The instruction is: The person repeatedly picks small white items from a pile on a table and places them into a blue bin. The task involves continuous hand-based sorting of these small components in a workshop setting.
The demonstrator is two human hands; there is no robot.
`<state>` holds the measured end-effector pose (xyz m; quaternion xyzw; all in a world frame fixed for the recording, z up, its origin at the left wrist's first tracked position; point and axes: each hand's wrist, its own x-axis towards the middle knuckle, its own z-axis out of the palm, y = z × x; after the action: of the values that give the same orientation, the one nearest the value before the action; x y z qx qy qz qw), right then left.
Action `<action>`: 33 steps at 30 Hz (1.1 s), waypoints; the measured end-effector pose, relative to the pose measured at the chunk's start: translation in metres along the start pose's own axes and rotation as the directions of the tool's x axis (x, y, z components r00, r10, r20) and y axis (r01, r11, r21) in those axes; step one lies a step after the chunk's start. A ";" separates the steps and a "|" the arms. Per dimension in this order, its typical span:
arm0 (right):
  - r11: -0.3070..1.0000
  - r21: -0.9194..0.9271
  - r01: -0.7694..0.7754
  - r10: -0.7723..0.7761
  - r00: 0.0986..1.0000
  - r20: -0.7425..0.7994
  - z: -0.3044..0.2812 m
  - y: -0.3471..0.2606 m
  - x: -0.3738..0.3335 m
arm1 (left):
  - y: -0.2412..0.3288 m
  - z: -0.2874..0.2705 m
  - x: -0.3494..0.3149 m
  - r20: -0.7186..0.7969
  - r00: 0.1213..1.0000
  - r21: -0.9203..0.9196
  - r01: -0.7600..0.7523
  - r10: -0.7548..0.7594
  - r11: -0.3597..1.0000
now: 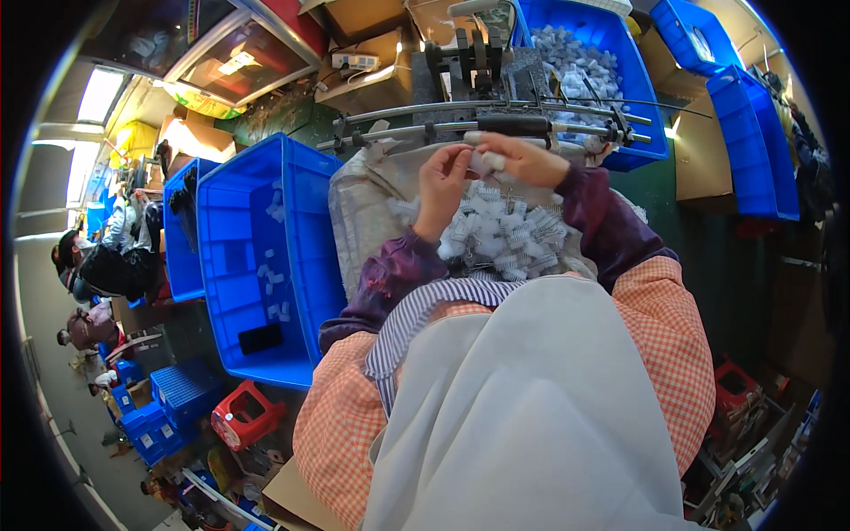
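My left hand (pixel 442 188) is closed in a pinch, its fingertips meeting my right hand in front of the metal rods. Whatever sits between the left fingers is too small to make out. My right hand (pixel 529 163) has its fingers curled round a small white plastic piece (pixel 492 161). Just below both hands lies a heap of white ribbed plastic pieces (pixel 509 237), resting on a pale cloth sack (pixel 359 199) spread over my lap.
A machine (pixel 474 66) with horizontal metal rods (pixel 398 134) stands directly ahead. On the left, a deep blue bin (pixel 305 199) holds a few white pieces and a black flat rectangle (pixel 260 338). Another blue bin (pixel 642 80), at far right, is full of translucent pieces. Red stools (pixel 246 416) stand behind.
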<state>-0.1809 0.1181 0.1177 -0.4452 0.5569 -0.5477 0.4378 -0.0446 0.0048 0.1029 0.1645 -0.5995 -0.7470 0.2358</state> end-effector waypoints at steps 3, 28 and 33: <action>0.951 -0.307 0.029 -0.040 0.999 -0.027 -0.005 0.015 0.014 | -0.005 -0.008 -0.003 -0.012 1.000 0.099 0.009 -0.008 0.995; 0.057 -0.903 -0.426 -0.377 0.828 -0.415 -0.134 0.075 0.098 | -0.066 -0.109 -0.048 -0.154 0.959 0.832 0.256 -0.238 0.492; 0.040 -0.897 -0.439 -0.391 0.820 -0.419 -0.131 0.075 0.100 | -0.075 -0.116 -0.049 -0.139 0.917 0.721 0.353 -0.374 0.597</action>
<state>-0.3317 0.0493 0.0445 -0.4208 0.8840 -0.0989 -0.1779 0.0463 -0.0504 0.0018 0.3534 -0.8044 -0.4774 -0.0151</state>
